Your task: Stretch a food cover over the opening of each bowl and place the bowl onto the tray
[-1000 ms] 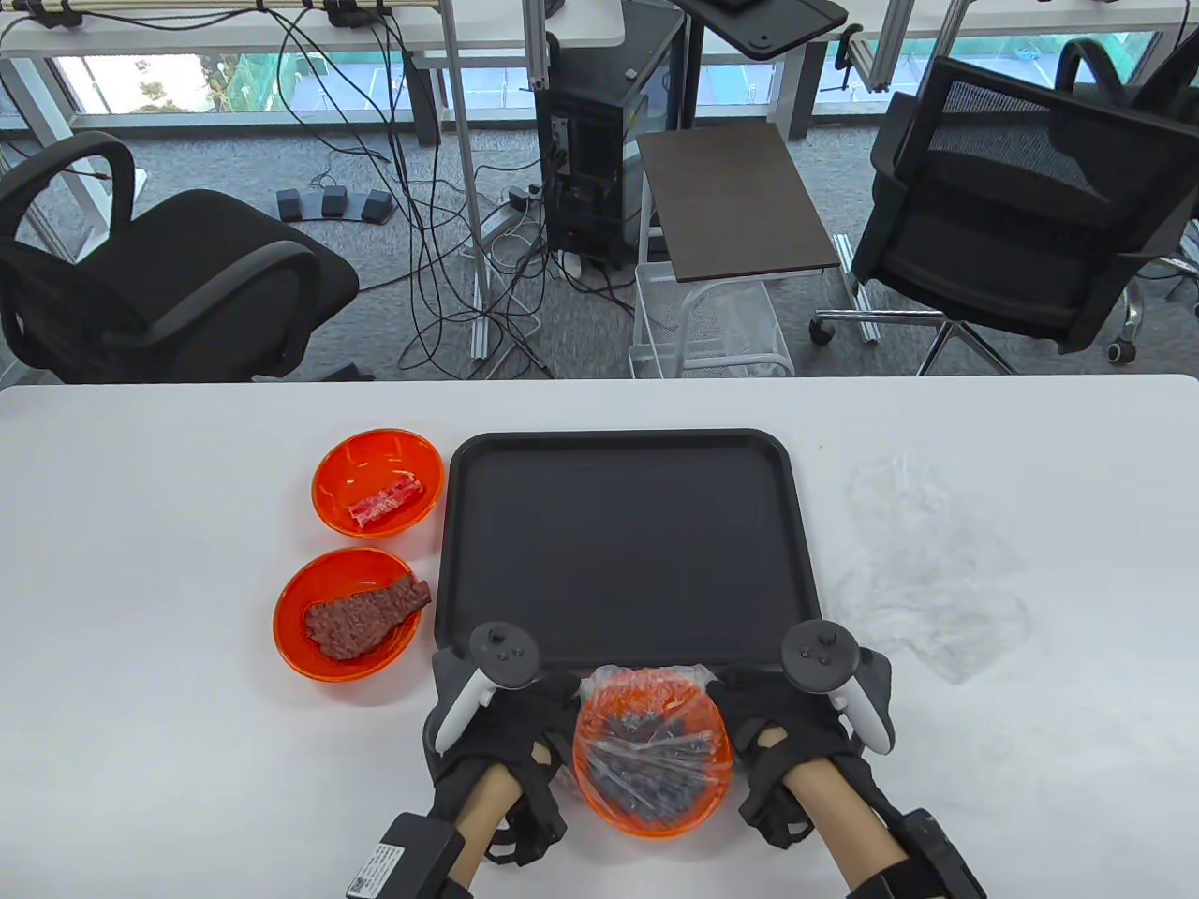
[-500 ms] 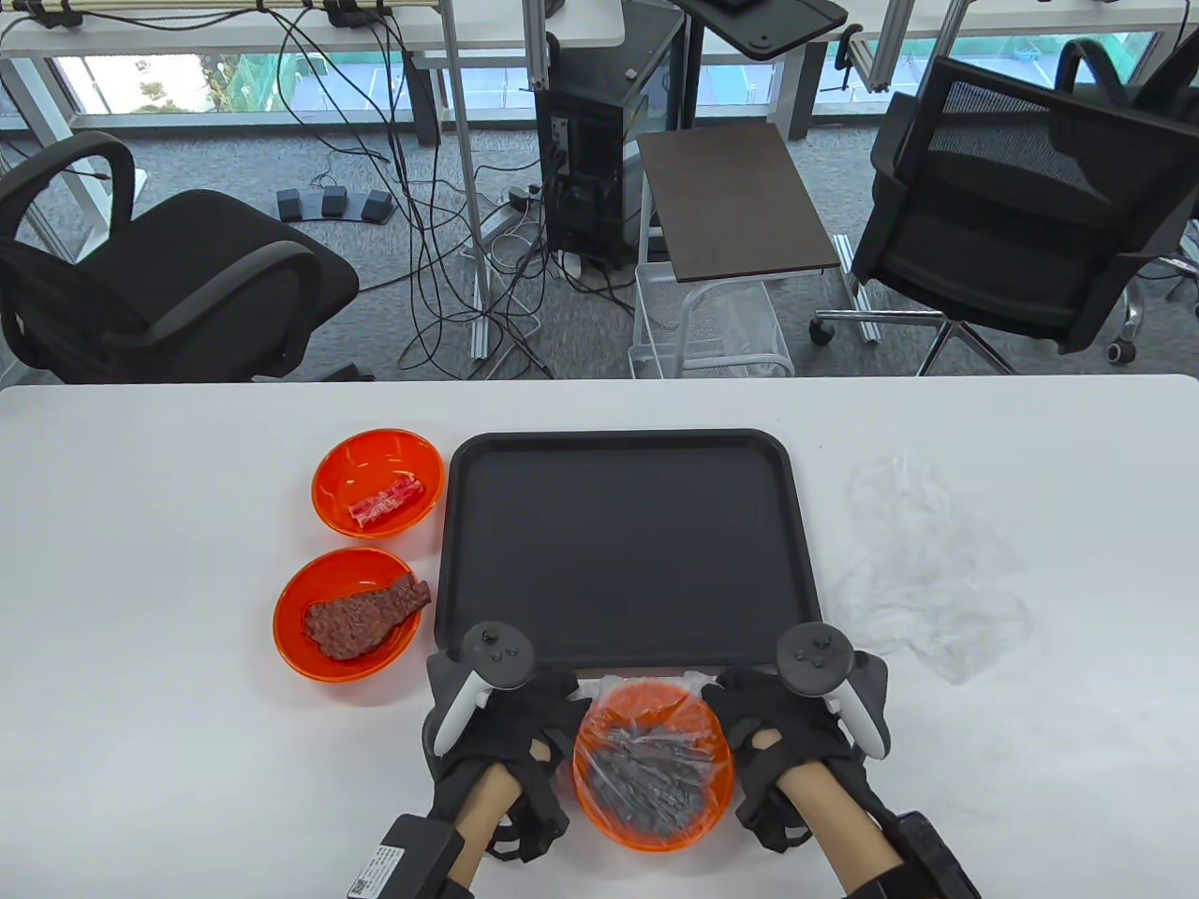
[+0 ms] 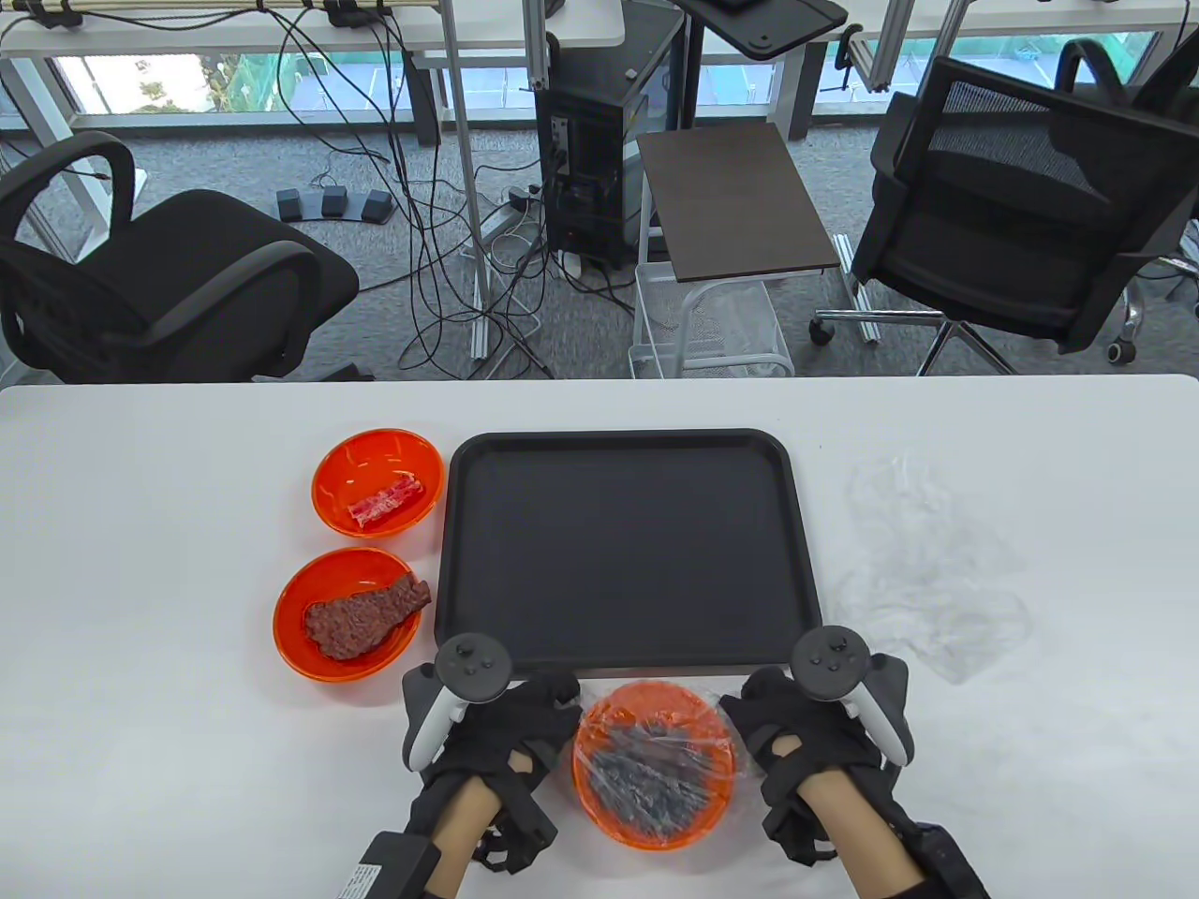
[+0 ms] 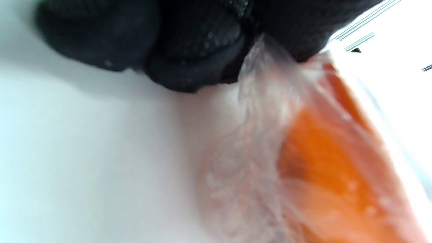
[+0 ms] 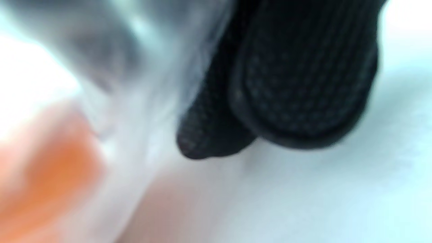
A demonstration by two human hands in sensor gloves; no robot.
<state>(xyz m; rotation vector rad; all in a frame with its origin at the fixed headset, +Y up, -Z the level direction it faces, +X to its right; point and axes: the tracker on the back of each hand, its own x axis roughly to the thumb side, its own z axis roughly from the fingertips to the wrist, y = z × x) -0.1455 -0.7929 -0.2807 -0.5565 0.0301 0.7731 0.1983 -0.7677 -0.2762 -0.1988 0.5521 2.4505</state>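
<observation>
Both hands (left, right) low, fingers curled, pinching.

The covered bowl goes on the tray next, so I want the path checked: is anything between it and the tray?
Nothing visible. The covered bowl sits just in front of the tray, whose near rim is bare; both hands flank the bowl.

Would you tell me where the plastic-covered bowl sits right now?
In the table view, the covered bowl sits on the table just below the tray, between the left hand and right hand.
</observation>
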